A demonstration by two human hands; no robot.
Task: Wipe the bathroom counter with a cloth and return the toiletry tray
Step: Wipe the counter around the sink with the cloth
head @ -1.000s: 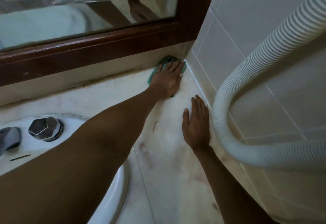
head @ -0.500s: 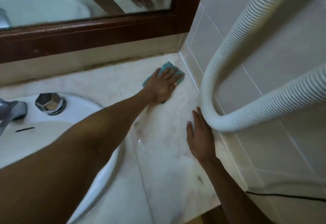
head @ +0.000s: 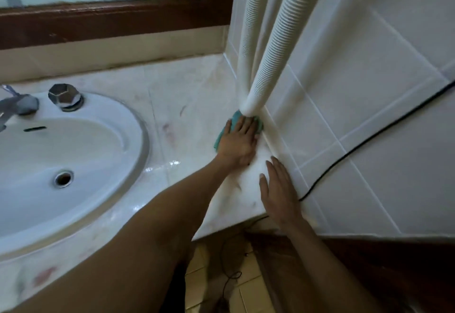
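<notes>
A teal cloth (head: 235,118) lies on the pale marble counter (head: 192,91), right where the counter meets the tiled side wall. My left hand (head: 237,144) reaches across from the left and presses flat on the cloth, covering most of it. The cloth's far end sits under the bend of a white ribbed hose (head: 268,49). My right hand (head: 278,187) rests flat on the counter near its front edge, fingers apart, holding nothing. No toiletry tray is in view.
A white oval sink (head: 81,145) fills the left side, with a chrome tap knob (head: 65,97) and a faucet (head: 17,107) behind it. A black cable (head: 369,140) runs down the tiled wall. A wood-framed mirror (head: 110,22) stands behind the counter. Tiled floor shows below.
My left hand has slid the cloth from the back corner forward along the side wall, to under the hose bend. My right hand has stayed flat by the wall.
</notes>
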